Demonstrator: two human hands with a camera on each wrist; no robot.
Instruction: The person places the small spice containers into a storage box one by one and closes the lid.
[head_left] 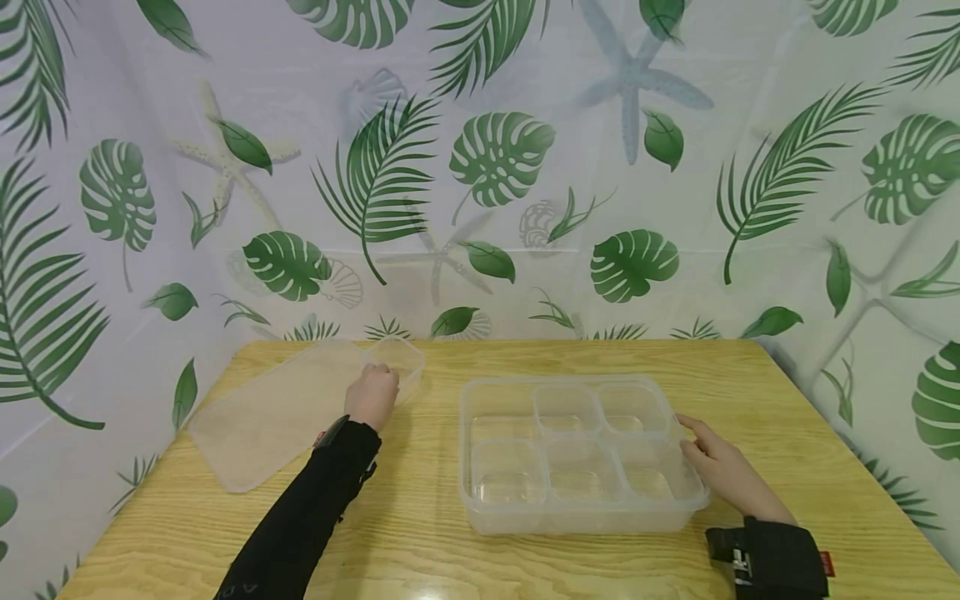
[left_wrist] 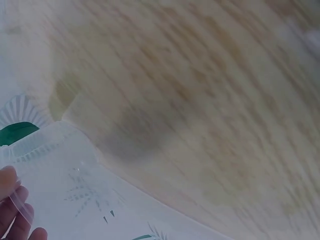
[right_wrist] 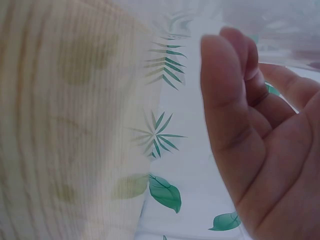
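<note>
In the head view, my left hand (head_left: 372, 397) pinches the rim of a small clear plastic container (head_left: 405, 357) at the back left of the table. The left wrist view has my thumb and fingers on either side of that container's wall (left_wrist: 50, 150). Right of it stands a large clear plastic storage box (head_left: 585, 517) with several small clear containers inside; its back-left part shows none. My right hand (head_left: 731, 471) touches the box's right side with its index finger and thumb stretched toward the rim. A flat translucent lid (head_left: 262, 417) lies left of my left hand.
Everything stands on a wood-grain table (head_left: 405, 533). A white curtain (head_left: 525, 83) printed with green leaves and starfish hangs behind it and along both sides. The small container sits near the lid's back-right corner, close to the table's far edge.
</note>
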